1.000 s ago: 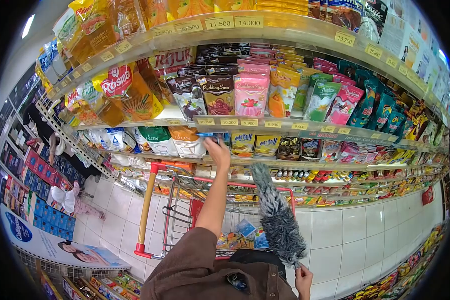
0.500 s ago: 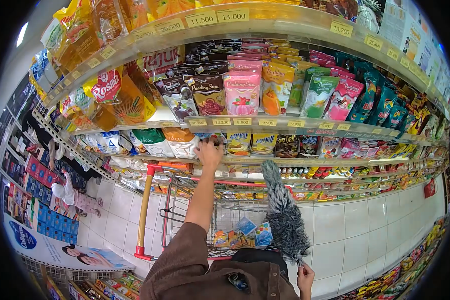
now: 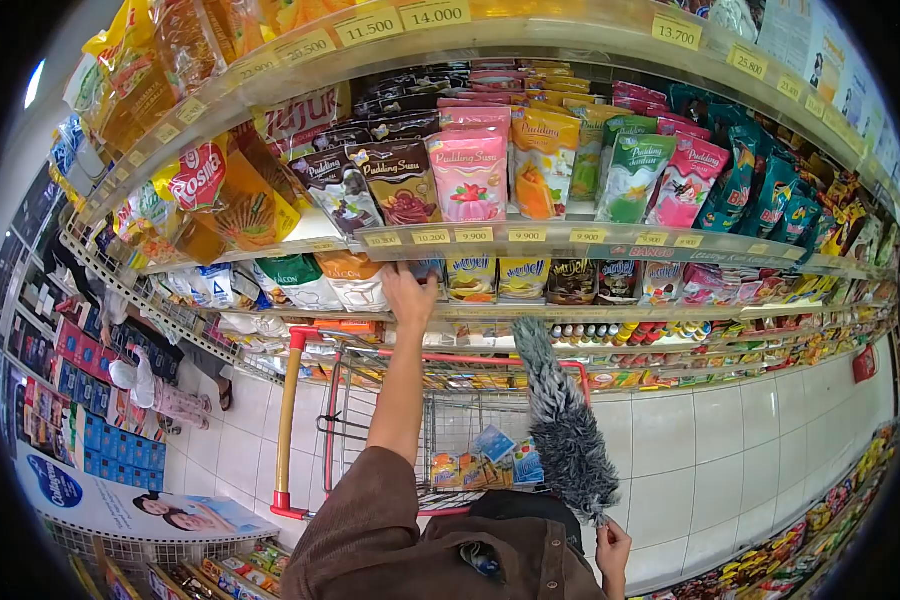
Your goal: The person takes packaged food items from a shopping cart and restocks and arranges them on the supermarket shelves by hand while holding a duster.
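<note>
Your left hand (image 3: 410, 298) is at the blue packet (image 3: 429, 268), between white bag (image 3: 358, 287) and yellow packet (image 3: 471, 280); its grip is unclear. The blue packet looks light, slick and pliable, best pinched by its upper edge. Your right hand (image 3: 612, 549) pinches the grey duster's (image 3: 573, 440) near end.

The middle shelf (image 3: 570, 237) has a clear front edge with price tags. Standing on it, left to right, are Rosina pouches (image 3: 220, 190), brown, pink and orange pudding pouches (image 3: 468, 175), then green, pink and teal ones. The shelf below (image 3: 610, 312) bears white Falcon bags (image 3: 300, 284), a blue packet (image 3: 428, 268) and Nutrijell packets (image 3: 523, 279). A shopping cart (image 3: 289, 425) stands on the white tiled floor (image 3: 725, 420).
</note>
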Demonstrator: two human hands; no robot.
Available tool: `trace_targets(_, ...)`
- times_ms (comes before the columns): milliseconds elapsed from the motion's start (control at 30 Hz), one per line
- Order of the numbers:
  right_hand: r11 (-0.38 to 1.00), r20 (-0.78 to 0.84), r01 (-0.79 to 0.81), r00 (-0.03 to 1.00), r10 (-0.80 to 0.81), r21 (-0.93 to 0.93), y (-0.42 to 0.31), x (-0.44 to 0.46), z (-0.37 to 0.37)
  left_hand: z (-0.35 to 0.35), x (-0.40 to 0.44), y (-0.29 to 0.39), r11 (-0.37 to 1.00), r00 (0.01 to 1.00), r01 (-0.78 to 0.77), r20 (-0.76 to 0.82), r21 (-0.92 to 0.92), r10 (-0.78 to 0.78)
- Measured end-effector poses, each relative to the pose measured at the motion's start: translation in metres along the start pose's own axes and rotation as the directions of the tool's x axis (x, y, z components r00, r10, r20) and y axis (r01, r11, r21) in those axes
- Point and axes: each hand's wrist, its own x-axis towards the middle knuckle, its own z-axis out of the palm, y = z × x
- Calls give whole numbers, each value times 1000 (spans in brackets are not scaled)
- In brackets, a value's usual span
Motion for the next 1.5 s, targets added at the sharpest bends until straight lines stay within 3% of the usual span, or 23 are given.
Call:
trace_targets(133, 994, -12, -40, 999, 41, 100, 5, -3, 1, -9, 7, -10, 994, 993, -85, -90, -70, 79)
trace_targets(200, 987, -3, -91, 996, 92, 131, -8, -3, -2, -9, 11, -24, 988, 982, -153, 104, -37, 156)
trace_targets(333, 989, -98, -52, 993, 65, 138, 22, -3, -13, -21, -2, -24, 958, 937, -279, 197, -68, 287)
trace_targets(400, 980, -130, -69, 987, 94, 187, 45, -10, -22, -32, -17, -9, 955, 962, -262, -108, -136, 249)
trace_targets(433, 968, -165, -60, 981, 102, 245, 54, -17, -27, -30, -36, -12, 959, 967, -249, -92, -134, 238)
trace_targets(500, 965, -161, -62, 981, 105, 255, 76, -35, -36, -31, -94, -22, 956, 995, 70, 88, -283, -47)
trace_targets(533, 931, -283, -75, 941, 184, 356, 97, -47, -38, -23, -130, -25, 878, 966, 199, 235, -435, -103)
trace_targets(567, 890, -392, -70, 880, 268, 450, 113, -56, -43, -9, -173, -31, 760, 915, 341, 382, -553, -133)
trace_targets(633, 834, -404, -199, 802, 440, 514, 115, -71, -53, 20, -263, -48, 854, 722, 435, 676, -284, -144)
trace_targets(667, 850, -331, -197, 860, 389, 488, 110, -76, -63, 29, -303, -50, 874, 602, 452, 784, -178, -151)
trace_targets(700, 842, -257, -268, 870, 420, 468, 89, -75, -69, 36, -331, -49, 859, 587, 484, 790, -169, -176)
trace_targets(767, 867, -351, -355, 809, 472, 350, 65, -72, -75, 48, -381, -43, 943, 208, 263, 943, 202, -260)
trace_targets(800, 894, -342, -334, 838, 426, 298, 76, -74, -85, 60, -411, -45, 931, 190, 300, 944, 207, -271)
trace_targets(833, 918, -329, -312, 864, 382, 246, 88, -77, -98, 73, -444, -50, 957, 252, 150, 927, 247, -278)
trace_targets(867, 844, -338, -408, 785, 519, 349, 79, -74, -101, 83, -468, -50, 957, 318, -3, 908, 289, -273)
trace_targets(1000, 904, -374, -335, 829, 417, 266, 92, -68, -118, 115, -490, -50, 916, 234, -33, 894, 399, -381)
trace_targets(1067, 768, -404, -632, 679, 614, 104, 85, -64, -127, 125, -495, -53, 903, 241, -102, 891, 416, -384)
trace_targets(1133, 750, -363, -650, 673, 644, 126, 84, -56, -131, 126, -497, -56, 908, 302, -155, 893, 390, -332)
trace_targets(1267, 732, -273, -639, 679, 681, 236, 64, -32, -111, 119, -457, -56, 936, 295, -155, 919, 317, -262)
trace_targets(1333, 721, -243, -643, 679, 692, 256, 61, -29, -112, 121, -430, -59, 971, 296, 46, 925, 234, -237)
trace_targets(1367, 759, -224, -603, 727, 650, 244, 66, -27, -111, 116, -408, -55, 971, 299, 41, 925, 235, -236)
trace_targets(1467, 834, -211, -522, 808, 550, 179, 97, -28, -117, 104, -365, -50, 882, 415, 470, 870, 46, -266)
trace_targets(1500, 871, -215, -476, 844, 491, 120, 106, -30, -119, 106, -369, -54, 884, 416, 466, 870, 45, -264)
